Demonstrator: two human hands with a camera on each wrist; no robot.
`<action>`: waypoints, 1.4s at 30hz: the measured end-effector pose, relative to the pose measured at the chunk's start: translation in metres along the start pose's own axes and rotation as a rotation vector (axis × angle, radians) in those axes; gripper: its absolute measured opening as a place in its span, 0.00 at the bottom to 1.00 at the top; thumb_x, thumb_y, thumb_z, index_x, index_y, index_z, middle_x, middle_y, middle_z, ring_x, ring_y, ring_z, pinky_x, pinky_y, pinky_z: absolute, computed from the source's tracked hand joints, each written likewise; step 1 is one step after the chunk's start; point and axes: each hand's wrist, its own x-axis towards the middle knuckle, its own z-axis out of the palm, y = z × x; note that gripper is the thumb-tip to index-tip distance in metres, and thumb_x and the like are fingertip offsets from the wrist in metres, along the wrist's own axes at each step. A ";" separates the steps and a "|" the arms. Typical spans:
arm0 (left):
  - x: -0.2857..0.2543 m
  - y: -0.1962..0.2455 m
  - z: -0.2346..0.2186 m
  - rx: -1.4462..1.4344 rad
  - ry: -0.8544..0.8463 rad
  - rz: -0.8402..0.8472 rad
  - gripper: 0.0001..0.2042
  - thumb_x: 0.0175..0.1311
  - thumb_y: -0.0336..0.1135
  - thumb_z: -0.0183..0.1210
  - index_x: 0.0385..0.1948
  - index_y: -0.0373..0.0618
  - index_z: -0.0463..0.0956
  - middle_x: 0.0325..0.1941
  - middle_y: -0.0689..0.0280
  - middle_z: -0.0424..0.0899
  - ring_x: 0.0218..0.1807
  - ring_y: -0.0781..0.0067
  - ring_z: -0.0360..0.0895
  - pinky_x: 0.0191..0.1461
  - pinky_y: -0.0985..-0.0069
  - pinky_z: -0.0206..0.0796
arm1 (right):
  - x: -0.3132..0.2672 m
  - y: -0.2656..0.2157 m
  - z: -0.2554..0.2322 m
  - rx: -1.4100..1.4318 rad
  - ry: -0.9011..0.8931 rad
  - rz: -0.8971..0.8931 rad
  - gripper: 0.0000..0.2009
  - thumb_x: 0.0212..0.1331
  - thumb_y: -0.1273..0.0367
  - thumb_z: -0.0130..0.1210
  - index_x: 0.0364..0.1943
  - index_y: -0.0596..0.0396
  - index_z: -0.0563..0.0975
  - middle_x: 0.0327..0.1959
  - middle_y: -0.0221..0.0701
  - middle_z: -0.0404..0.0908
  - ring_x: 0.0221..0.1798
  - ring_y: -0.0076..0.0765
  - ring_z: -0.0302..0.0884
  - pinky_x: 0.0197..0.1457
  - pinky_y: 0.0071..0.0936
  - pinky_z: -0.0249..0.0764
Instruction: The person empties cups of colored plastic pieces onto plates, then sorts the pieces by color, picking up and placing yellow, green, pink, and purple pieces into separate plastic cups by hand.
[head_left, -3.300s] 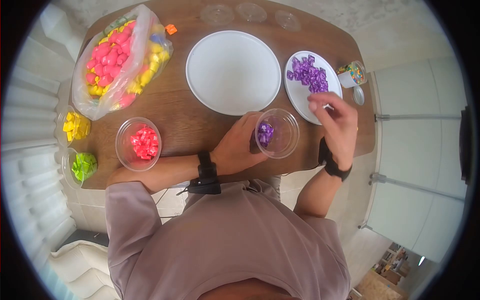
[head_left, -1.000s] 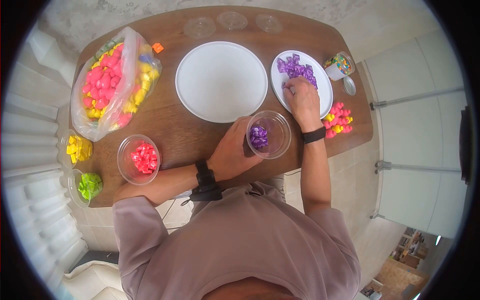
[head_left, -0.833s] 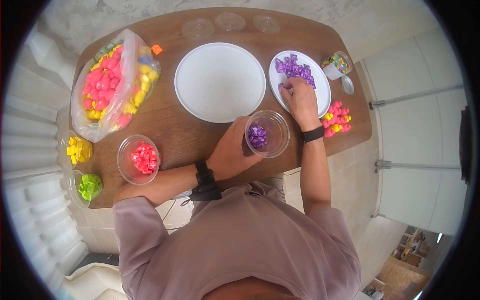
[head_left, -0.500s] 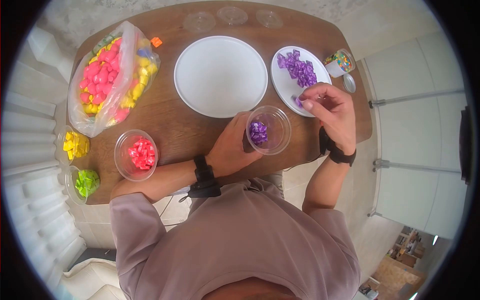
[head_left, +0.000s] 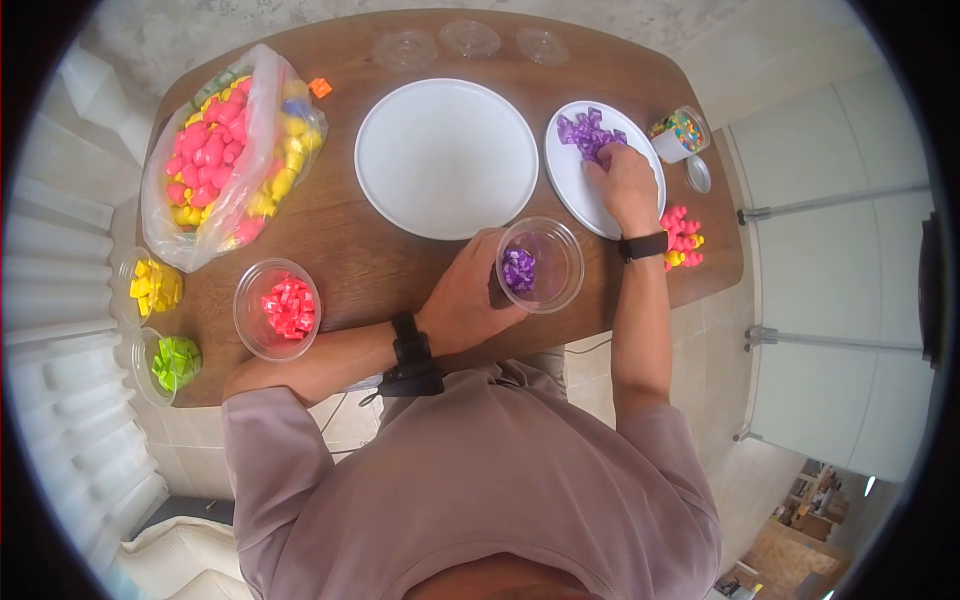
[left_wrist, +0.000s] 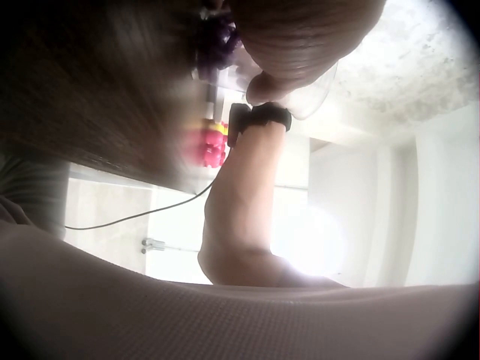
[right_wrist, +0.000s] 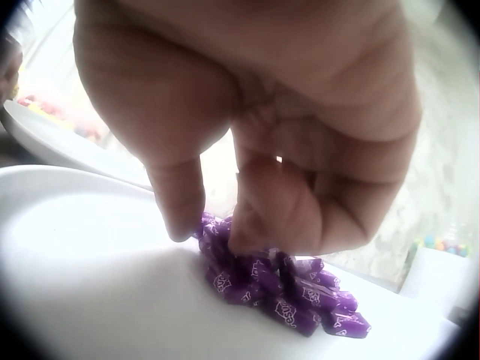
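My left hand [head_left: 467, 297] holds a clear plastic cup [head_left: 566, 265] near the table's front edge, fingers around its side. Purple wrapped candies [head_left: 518, 270] lie in the bottom of this cup. Over the small white plate [head_left: 570, 180] at the right, my right hand [head_left: 628, 190] reaches down into a pile of the same purple candies [head_left: 590, 130]. In the right wrist view, the thumb and curled forefinger of the right hand [right_wrist: 255, 142] come down on either side of a candy at the edge of the pile [right_wrist: 292, 300]. The left wrist view shows the left hand [left_wrist: 300, 37] close against the clear cup [left_wrist: 311, 97].
A large white plate [head_left: 446, 160] sits mid-table. Cups of red [head_left: 289, 308], yellow [head_left: 155, 288] and green candies [head_left: 176, 363] stand left, below a bag of pink and yellow toys [head_left: 210, 150]. Pink and yellow toys [head_left: 682, 238] and a jar [head_left: 678, 135] are at right.
My right hand has moved from the small plate's near edge forward onto the candy pile, uncovering the pink and yellow toys by its wrist. The left hand still holds the cup in place.
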 end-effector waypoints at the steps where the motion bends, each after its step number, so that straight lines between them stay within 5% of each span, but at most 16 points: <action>1: 0.000 0.000 0.000 0.007 0.004 0.016 0.37 0.55 0.34 0.73 0.67 0.41 0.65 0.62 0.53 0.73 0.65 0.51 0.72 0.69 0.61 0.67 | 0.000 -0.002 0.001 -0.019 0.010 0.008 0.13 0.56 0.63 0.67 0.41 0.56 0.85 0.41 0.44 0.87 0.48 0.54 0.84 0.52 0.49 0.78; 27: 0.000 0.001 0.000 -0.008 0.005 0.006 0.36 0.54 0.34 0.73 0.66 0.41 0.65 0.62 0.53 0.73 0.65 0.51 0.72 0.69 0.60 0.66 | -0.016 0.003 -0.009 -0.048 0.045 -0.062 0.11 0.65 0.65 0.59 0.36 0.61 0.84 0.39 0.48 0.86 0.44 0.60 0.82 0.49 0.50 0.77; 29: 0.000 0.001 0.000 -0.016 0.007 0.003 0.36 0.54 0.34 0.73 0.66 0.41 0.65 0.62 0.53 0.73 0.65 0.51 0.72 0.69 0.60 0.67 | -0.039 -0.014 -0.044 0.275 -0.080 -0.082 0.11 0.67 0.66 0.58 0.38 0.61 0.85 0.36 0.46 0.87 0.40 0.53 0.84 0.44 0.42 0.76; 31: 0.000 0.001 0.000 0.001 0.022 0.016 0.36 0.53 0.34 0.74 0.65 0.40 0.67 0.61 0.55 0.76 0.64 0.55 0.75 0.68 0.62 0.68 | -0.062 -0.028 -0.070 0.556 -0.165 -0.152 0.11 0.67 0.67 0.59 0.43 0.61 0.85 0.31 0.37 0.85 0.35 0.35 0.80 0.40 0.32 0.72; 34: 0.001 0.001 0.001 0.000 0.026 -0.011 0.36 0.52 0.34 0.75 0.65 0.40 0.67 0.61 0.55 0.76 0.64 0.55 0.75 0.68 0.62 0.68 | -0.083 -0.046 -0.091 0.717 -0.360 -0.182 0.11 0.66 0.68 0.62 0.45 0.62 0.85 0.29 0.27 0.81 0.34 0.22 0.73 0.40 0.24 0.70; 39: -0.001 0.000 0.001 0.005 0.027 0.006 0.36 0.53 0.34 0.74 0.65 0.40 0.67 0.61 0.55 0.76 0.64 0.55 0.75 0.68 0.62 0.68 | -0.056 -0.036 -0.080 0.762 -0.278 -0.122 0.14 0.63 0.67 0.66 0.47 0.62 0.85 0.29 0.23 0.77 0.35 0.19 0.71 0.41 0.21 0.69; 42: -0.002 0.000 0.001 -0.008 0.023 0.018 0.36 0.53 0.34 0.74 0.65 0.40 0.66 0.61 0.54 0.74 0.64 0.52 0.74 0.68 0.61 0.67 | -0.019 -0.024 -0.061 0.576 -0.229 -0.158 0.15 0.62 0.66 0.66 0.49 0.62 0.84 0.31 0.28 0.81 0.35 0.25 0.75 0.42 0.25 0.71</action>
